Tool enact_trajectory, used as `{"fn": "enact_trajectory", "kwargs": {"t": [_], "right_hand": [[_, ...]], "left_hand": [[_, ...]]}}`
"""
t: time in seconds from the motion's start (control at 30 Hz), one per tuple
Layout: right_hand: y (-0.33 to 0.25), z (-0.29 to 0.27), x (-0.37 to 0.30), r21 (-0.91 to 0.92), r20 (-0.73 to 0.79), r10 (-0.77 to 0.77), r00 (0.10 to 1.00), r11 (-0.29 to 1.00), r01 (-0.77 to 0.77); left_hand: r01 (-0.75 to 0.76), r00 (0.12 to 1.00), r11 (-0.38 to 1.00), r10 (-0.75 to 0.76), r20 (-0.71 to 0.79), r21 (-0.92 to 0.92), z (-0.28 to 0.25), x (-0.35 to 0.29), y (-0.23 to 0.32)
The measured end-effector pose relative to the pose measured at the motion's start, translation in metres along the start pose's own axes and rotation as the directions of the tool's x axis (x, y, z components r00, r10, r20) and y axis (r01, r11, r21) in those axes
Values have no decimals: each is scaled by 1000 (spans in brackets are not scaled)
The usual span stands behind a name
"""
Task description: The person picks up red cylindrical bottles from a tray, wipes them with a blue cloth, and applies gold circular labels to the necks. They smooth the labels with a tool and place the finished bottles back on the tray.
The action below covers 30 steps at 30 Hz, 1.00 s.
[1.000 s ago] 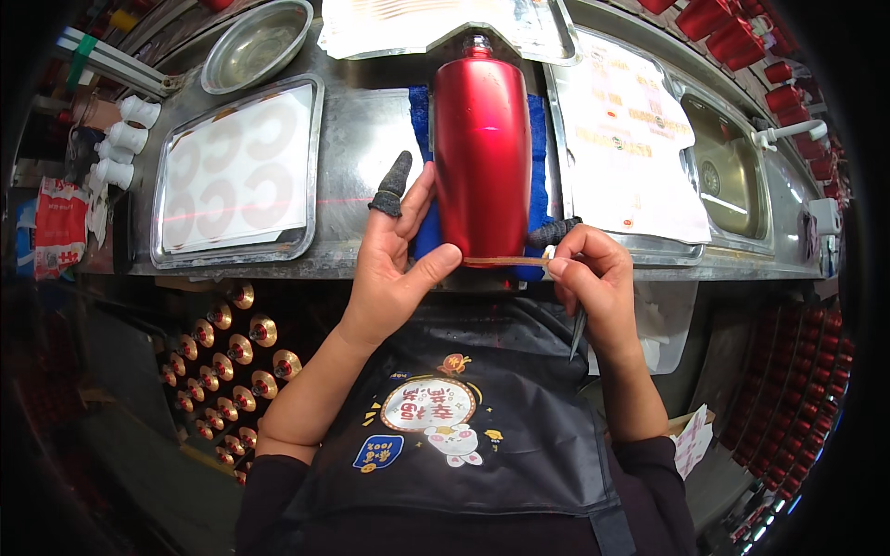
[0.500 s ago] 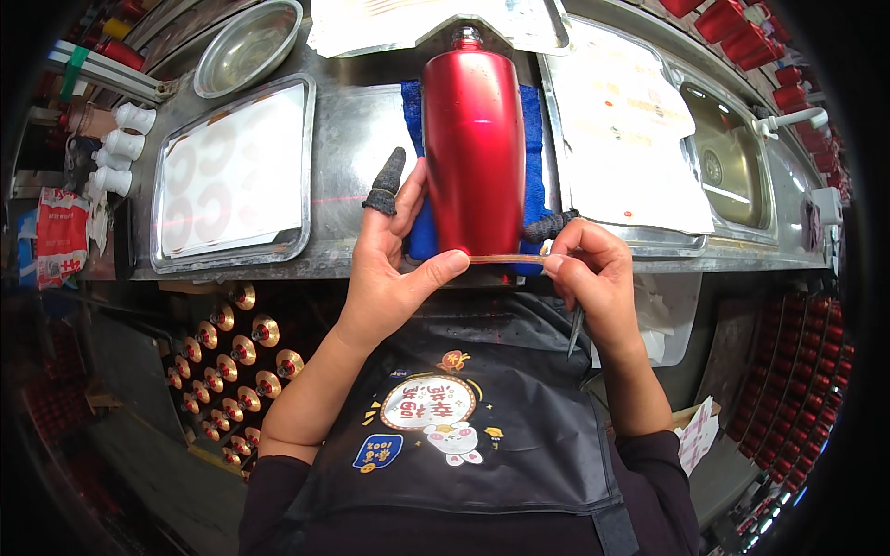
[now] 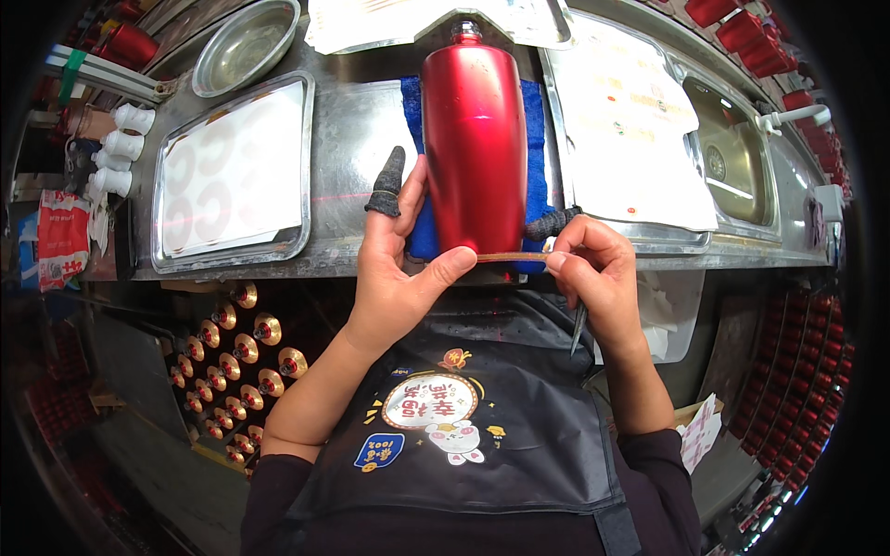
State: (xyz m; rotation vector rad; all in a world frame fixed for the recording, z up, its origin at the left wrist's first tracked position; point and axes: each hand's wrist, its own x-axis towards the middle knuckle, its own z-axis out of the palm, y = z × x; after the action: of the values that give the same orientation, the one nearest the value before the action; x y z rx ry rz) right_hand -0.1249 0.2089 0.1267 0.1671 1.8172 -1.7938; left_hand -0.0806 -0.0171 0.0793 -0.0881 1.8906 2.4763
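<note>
A glossy red bottle [image 3: 473, 139] lies on a blue cloth [image 3: 535, 120], neck away from me, base at the counter's front edge. My left hand [image 3: 394, 269] grips its lower left side, the thumb at the base and the index finger, in a dark finger cot, sticking up. From that thumb a thin brownish strip [image 3: 514, 257] stretches across the base to my right hand [image 3: 601, 278], which pinches its other end between thumb and forefinger. Tweezers [image 3: 578, 331] hang point-down from the right hand's curled fingers. Another dark cot covers a right finger beside the bottle.
On the left stand a tray with a white sheet of ring shapes [image 3: 232, 176] and a metal bowl [image 3: 247, 46]. White decal sheets [image 3: 630, 139] lie on a right-hand tray, beside a sink [image 3: 732, 157]. Several red-and-gold pieces [image 3: 246, 347] stand below the counter at left.
Both hands and the strip have shifted very slightly to the right. The pinch on the strip is unchanged, and the bottle lies as before.
</note>
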Motion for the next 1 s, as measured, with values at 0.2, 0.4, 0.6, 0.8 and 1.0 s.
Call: {"fn": "enact_trajectory", "kwargs": {"t": [0.2, 0.4, 0.6, 0.8, 1.0], "right_hand": [[8, -1, 3, -78, -26, -41, 999, 996, 38], [13, 3, 7, -139, -41, -110, 993, 985, 104], [11, 2, 8, -137, -30, -118, 993, 984, 113], [12, -1, 9, -134, -7, -94, 996, 987, 92], [17, -3, 11, -133, -8, -110, 994, 985, 108]], "left_hand": [[-6, 1000, 999, 7, -20, 45, 1, 1, -4], [-26, 999, 992, 30, -24, 124, -2, -6, -6], [-342, 936, 558, 277, 219, 756, -17, -26, 0], [-412, 905, 350, 263, 334, 841, -27, -27, 1], [-462, 878, 253, 264, 399, 850, -25, -21, 14]]}}
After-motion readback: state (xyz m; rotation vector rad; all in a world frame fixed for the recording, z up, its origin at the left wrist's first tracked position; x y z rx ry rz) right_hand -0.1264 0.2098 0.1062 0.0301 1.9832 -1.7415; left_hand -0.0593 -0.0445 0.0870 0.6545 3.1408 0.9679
